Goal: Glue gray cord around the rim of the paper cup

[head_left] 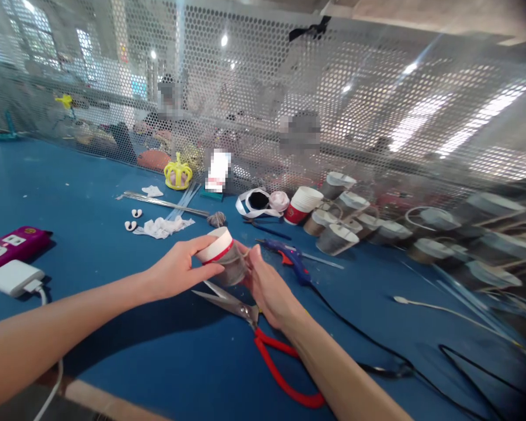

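A paper cup (219, 247) with a white and red band is tilted between my hands above the table. Grey cord-like wrapping (234, 268) covers its other end. My left hand (175, 267) grips the white end between thumb and fingers. Closed around the wrapped end, my right hand (272, 292) pinches what looks like a strand of cord beside the cup. Red-handled scissors (263, 345) lie with blades apart beneath my hands, partly hidden by my right forearm. A blue glue gun (291, 257) with an orange trigger rests just beyond my right hand.
Wrapped cups (337, 238) crowd the right side, near stacked paper cups (304, 203). A perforated screen (245, 88) borders the back. The black glue-gun cable (355, 327) crosses the right. A purple power strip (20, 242) with a white charger (13, 276) sits left.
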Tool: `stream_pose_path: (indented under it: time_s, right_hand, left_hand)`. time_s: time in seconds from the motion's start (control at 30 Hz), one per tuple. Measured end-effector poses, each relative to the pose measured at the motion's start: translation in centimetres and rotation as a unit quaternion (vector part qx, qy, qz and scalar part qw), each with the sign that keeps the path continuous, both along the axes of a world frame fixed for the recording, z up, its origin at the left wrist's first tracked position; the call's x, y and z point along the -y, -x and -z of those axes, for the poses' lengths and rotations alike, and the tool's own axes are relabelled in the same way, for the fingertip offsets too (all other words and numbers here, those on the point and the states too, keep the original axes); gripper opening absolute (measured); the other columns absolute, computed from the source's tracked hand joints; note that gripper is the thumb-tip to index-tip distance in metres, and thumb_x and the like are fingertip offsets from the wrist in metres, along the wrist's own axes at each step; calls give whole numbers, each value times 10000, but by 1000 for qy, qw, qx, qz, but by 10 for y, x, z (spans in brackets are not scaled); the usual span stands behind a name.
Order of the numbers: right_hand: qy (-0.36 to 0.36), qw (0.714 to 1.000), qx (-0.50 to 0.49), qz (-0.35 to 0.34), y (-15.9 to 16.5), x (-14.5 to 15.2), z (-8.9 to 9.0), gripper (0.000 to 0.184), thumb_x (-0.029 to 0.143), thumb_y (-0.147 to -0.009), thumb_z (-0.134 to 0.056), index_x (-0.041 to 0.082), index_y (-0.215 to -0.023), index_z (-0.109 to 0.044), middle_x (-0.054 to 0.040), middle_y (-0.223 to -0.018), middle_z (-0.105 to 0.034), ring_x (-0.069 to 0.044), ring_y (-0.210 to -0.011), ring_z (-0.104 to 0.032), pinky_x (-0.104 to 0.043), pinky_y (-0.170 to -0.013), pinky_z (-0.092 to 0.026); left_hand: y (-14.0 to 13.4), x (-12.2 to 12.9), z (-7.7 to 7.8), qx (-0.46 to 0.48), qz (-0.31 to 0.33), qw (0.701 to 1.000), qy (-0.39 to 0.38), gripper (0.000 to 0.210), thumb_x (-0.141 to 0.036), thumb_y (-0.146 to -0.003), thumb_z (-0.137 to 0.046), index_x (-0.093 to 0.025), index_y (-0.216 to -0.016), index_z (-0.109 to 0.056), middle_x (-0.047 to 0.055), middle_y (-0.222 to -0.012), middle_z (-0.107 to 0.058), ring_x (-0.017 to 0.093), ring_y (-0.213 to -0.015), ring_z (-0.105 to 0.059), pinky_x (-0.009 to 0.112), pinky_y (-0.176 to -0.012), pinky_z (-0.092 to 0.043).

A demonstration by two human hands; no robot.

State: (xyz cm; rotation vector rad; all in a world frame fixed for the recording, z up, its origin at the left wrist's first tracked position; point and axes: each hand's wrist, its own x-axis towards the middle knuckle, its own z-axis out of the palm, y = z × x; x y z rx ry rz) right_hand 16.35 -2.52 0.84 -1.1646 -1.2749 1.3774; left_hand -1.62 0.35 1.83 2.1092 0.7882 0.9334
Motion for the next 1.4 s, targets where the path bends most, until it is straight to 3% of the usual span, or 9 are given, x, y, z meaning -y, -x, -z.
stream_pose_path:
  time_s: [0.07, 0.13, 0.27, 0.5, 0.73, 0.9, 1.4]
  right_hand:
    - [-27, 998, -50, 9, -2, 0, 0, 390, 475, -795, -439, 255, -1102, -533, -19, -1024, -593, -129, -927, -522, -246, -780, -406]
    - [-57, 996, -52, 43, -4, 1, 1, 307, 409, -734, -563, 253, -996, -602, -6, -982, -607, -131, -897, -524, -252, -802, -387]
    - [-118, 985, 3, 125, -8, 0, 3, 145, 358, -659, -648, 226, -715, -669, 16, -762, -623, -105, -705, -512, -233, -696, -399]
    - [-167, 962, 88, 195, -20, 0, -3, 163, 363, -671, -633, 206, -705, -663, 12, -636, -615, -87, -557, -478, -220, -549, -393]
    - [-176, 955, 126, 202, -21, 0, -6, 182, 362, -684, -609, 180, -669, -624, 2, -622, -600, -89, -546, -470, -218, -527, -391]
    - [-163, 954, 153, 200, -20, 0, -6, 182, 347, -694, -589, 169, -672, -615, 11, -588, -570, -87, -528, -454, -217, -518, -384]
    - [-134, 960, 180, 169, -17, -1, 2, 241, 388, -701, -572, 160, -627, -558, 24, -546, -524, -90, -509, -428, -228, -522, -358]
  left_hand:
    - [-2, 3, 1, -4, 7, 1000, 15, 369, -307, -767, -514, -174, -1111, -495, 44, -1034, -595, 181, -894, -543, 284, -812, -425]
    - [-4, 4, 3, -11, 6, 999, 32, 388, -299, -759, -519, -169, -1123, -488, 48, -1018, -601, 179, -868, -549, 292, -801, -429]
    - [-5, 3, 6, -20, 16, 999, 38, 360, -295, -756, -523, -157, -1088, -512, 32, -956, -613, 158, -813, -550, 262, -768, -430]
    - [-5, 0, 11, -71, 22, 996, 40, 395, -309, -733, -551, -147, -1092, -515, 21, -890, -621, 147, -762, -542, 228, -711, -420]
    - [-5, 2, 9, -95, 24, 994, 45, 262, -316, -716, -564, -114, -880, -593, 9, -730, -594, 122, -666, -510, 204, -624, -394]
    - [-5, 2, 9, -93, 37, 994, 38, 213, -326, -705, -572, -114, -698, -552, -23, -623, -508, 104, -626, -460, 194, -598, -362]
    - [-2, 3, 12, -8, 99, 993, 71, 215, -286, -703, -590, -112, -610, -506, -2, -669, -499, 114, -667, -469, 225, -644, -374]
